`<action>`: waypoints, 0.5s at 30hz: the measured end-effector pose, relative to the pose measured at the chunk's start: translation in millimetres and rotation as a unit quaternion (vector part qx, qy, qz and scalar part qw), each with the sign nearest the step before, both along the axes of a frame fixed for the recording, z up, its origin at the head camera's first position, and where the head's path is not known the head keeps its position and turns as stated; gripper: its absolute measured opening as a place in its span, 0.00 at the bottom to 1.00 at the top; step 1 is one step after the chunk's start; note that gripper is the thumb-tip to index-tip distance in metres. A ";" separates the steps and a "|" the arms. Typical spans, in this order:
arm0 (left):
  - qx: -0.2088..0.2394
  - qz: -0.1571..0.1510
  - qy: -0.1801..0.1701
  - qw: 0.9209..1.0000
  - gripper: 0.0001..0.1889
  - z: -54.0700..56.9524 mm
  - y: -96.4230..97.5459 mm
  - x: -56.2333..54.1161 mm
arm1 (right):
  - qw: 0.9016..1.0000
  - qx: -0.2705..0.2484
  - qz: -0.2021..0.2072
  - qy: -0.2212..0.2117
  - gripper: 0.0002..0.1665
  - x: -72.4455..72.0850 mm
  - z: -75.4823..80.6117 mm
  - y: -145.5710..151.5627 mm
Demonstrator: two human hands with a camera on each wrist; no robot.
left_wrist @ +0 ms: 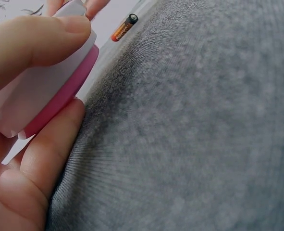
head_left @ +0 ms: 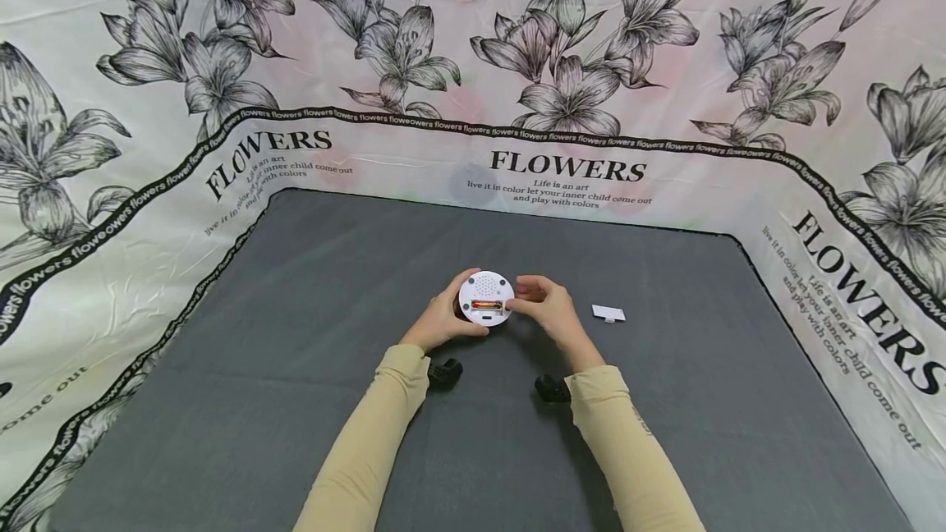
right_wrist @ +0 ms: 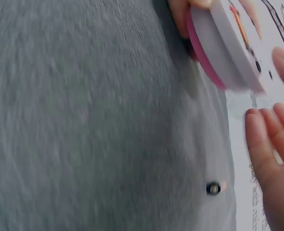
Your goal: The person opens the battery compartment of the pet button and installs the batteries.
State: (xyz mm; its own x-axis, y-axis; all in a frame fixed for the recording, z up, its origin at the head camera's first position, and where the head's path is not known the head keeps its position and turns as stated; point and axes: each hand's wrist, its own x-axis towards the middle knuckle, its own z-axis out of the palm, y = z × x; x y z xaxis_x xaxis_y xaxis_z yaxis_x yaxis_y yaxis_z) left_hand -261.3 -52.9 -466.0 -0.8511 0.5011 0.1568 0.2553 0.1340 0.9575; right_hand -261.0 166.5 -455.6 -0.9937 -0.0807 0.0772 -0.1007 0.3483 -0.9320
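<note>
A round white device (head_left: pixel 485 286) with a pink rim faces up with its underside, showing small holes, dark feet and an uncovered battery compartment. My left hand (head_left: pixel 443 314) grips it by the side, thumb on the white edge and fingers beneath. Inside the compartment lies an orange and black battery (right_wrist: pixel 241 28). Close to the device's right edge is my right hand (head_left: pixel 548 309); its fingers are relaxed and hold nothing in the right wrist view. Beyond the device, a loose battery (left_wrist: pixel 125 27) lies on the cloth in the left wrist view, out of sight in the head view.
A small white battery cover (head_left: pixel 608 314) with a tab lies to the right of my right hand. Grey cloth (head_left: pixel 296 286) covers the table. Flower-printed fabric (head_left: pixel 414 146) rises around its back and sides.
</note>
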 end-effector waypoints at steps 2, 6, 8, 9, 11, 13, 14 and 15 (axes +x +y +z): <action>0.001 0.001 0.000 1.000 0.51 0.3 0.3 0.0 | 1.000 -0.015 -0.006 0.018 0.29 0.2 -0.6 7.5; 0.002 0.005 0.004 1.000 0.51 0.2 0.4 0.5 | 0.998 -0.037 -0.026 0.042 0.26 0.9 -2.2 22.1; 0.005 0.004 0.004 1.000 0.51 -0.4 0.2 0.4 | 0.997 -0.044 -0.035 0.047 0.26 1.0 -3.8 28.4; 0.006 0.004 0.004 1.000 0.51 -0.9 0.0 0.3 | 0.997 -0.046 -0.038 0.047 0.26 1.0 -4.7 31.1; 0.009 0.002 0.001 1.000 0.51 -1.5 -0.2 0.1 | 0.997 -0.045 -0.040 0.046 0.27 1.1 -6.8 35.3; 0.012 0.000 -0.002 1.000 0.51 -2.2 -0.3 -0.5 | 0.998 -0.041 -0.039 0.038 0.28 1.5 -8.8 37.9; 0.012 -0.001 -0.002 1.000 0.51 -2.7 -0.3 -0.6 | 0.998 -0.039 -0.038 0.032 0.29 1.7 -10.3 38.9; 0.011 -0.001 -0.002 1.000 0.51 -2.8 -0.4 -0.6 | 0.998 -0.038 -0.037 0.026 0.29 2.2 -11.4 39.5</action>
